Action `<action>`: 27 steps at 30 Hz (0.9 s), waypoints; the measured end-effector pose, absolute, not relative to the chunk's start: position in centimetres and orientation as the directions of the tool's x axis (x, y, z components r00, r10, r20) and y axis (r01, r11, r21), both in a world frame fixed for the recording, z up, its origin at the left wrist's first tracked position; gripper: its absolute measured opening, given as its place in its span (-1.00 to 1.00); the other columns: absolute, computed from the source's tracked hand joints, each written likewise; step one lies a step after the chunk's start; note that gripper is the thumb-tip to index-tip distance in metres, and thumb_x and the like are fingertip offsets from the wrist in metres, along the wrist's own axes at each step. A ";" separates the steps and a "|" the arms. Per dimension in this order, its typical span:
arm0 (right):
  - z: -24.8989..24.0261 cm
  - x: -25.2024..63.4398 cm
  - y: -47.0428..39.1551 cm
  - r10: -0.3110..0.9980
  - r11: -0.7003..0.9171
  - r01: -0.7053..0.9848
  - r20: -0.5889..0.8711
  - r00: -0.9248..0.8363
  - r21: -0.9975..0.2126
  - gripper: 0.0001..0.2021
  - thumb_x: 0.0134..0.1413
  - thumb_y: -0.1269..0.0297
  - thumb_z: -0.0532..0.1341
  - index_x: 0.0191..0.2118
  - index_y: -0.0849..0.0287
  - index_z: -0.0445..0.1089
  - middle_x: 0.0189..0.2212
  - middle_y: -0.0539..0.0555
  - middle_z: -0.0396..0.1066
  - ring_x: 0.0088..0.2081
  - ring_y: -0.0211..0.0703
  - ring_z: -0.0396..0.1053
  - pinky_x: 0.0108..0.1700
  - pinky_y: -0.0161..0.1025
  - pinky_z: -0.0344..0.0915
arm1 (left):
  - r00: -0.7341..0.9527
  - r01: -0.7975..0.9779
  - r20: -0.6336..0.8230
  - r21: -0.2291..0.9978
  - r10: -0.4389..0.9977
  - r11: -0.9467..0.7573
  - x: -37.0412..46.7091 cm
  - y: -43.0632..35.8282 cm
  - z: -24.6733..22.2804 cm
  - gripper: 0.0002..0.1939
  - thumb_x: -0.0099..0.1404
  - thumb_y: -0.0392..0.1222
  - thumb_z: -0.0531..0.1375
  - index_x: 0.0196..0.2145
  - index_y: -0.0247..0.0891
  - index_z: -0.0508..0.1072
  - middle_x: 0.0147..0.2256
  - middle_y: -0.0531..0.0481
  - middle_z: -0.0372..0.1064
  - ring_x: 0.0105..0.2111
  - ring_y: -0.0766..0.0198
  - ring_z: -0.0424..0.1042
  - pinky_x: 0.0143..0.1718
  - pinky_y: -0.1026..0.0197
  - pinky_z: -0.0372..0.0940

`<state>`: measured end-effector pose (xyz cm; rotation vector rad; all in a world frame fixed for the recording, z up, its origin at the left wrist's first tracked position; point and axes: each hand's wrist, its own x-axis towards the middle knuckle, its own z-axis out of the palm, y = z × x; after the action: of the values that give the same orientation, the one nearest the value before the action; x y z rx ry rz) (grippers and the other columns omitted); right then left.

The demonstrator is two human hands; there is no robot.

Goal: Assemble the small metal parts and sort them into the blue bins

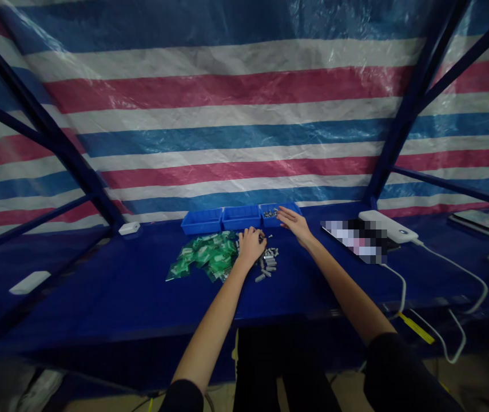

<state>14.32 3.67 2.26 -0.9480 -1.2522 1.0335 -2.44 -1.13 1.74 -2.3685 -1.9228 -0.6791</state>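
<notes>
My left hand (251,245) is over the table, between a heap of green packets in clear plastic (216,254) and a scatter of small grey metal cylinders (269,265). Its fingers are curled together around something small and dark that I cannot make out. My right hand (295,225) reaches to the right-hand blue bin (289,207), fingers stretched out over its front edge. Small metal pieces (270,213) lie inside that bin. Below my right fingertips, one tiny light piece (270,236) rests on the table.
Two more blue bins (202,229) (241,224) stand in the same row. A phone (351,243) and a white power bank (388,226) with white cables (454,269) lie at right. White boxes (30,282) (129,228) sit at left. Dark frame posts (402,120) flank a striped tarp (235,126).
</notes>
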 end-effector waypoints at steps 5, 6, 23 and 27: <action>1.6 14.0 3.4 0.895 0.439 0.149 0.417 -0.161 -0.886 -0.74 -0.18 0.23 0.29 -0.27 0.13 0.51 -0.27 0.07 0.51 -0.22 -0.07 0.45 -0.12 -0.14 0.35 | 0.100 0.934 0.341 0.290 0.935 -0.206 -2.5 -1.2 1.9 -0.83 0.25 -0.16 0.04 -0.22 -0.19 0.34 -0.16 -0.09 0.29 -0.08 0.08 0.21 -0.07 0.04 0.04; 1.3 13.9 3.4 0.879 0.471 0.221 0.432 -0.205 -0.854 -0.78 -0.19 0.25 0.28 -0.31 0.12 0.52 -0.32 0.05 0.52 -0.26 -0.08 0.45 -0.12 -0.14 0.34 | 0.090 0.934 0.339 0.298 0.937 -0.198 -2.5 -1.2 1.9 -0.83 0.25 -0.17 0.04 -0.21 -0.19 0.33 -0.16 -0.09 0.29 -0.08 0.08 0.20 -0.07 0.04 0.04; 0.2 13.3 3.3 0.872 0.469 0.278 0.390 -0.295 -0.838 -0.78 -0.19 0.26 0.28 -0.32 0.15 0.51 -0.46 0.04 0.52 -0.38 -0.13 0.47 -0.25 -0.21 0.38 | 0.058 0.885 0.408 0.401 0.911 -0.236 -2.1 -1.2 2.2 -0.79 0.29 -0.10 -0.01 -0.38 -0.22 0.32 -0.29 -0.03 0.30 -0.18 0.17 0.25 -0.12 0.10 0.08; 0.7 12.9 3.1 0.879 0.445 0.124 0.407 -0.248 -0.887 -0.71 -0.19 0.17 0.28 -0.28 0.20 0.49 -0.41 0.08 0.52 -0.33 -0.10 0.48 -0.18 -0.16 0.38 | 0.058 0.821 0.398 0.503 0.916 -0.270 -2.0 -0.8 2.1 -0.71 0.31 -0.08 -0.04 -0.47 -0.24 0.31 -0.37 -0.01 0.28 -0.25 0.22 0.27 -0.17 0.15 0.11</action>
<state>12.88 3.15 0.68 -0.8793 -1.6765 0.9257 -1.98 -0.81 2.11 -2.3831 -1.9744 -1.0972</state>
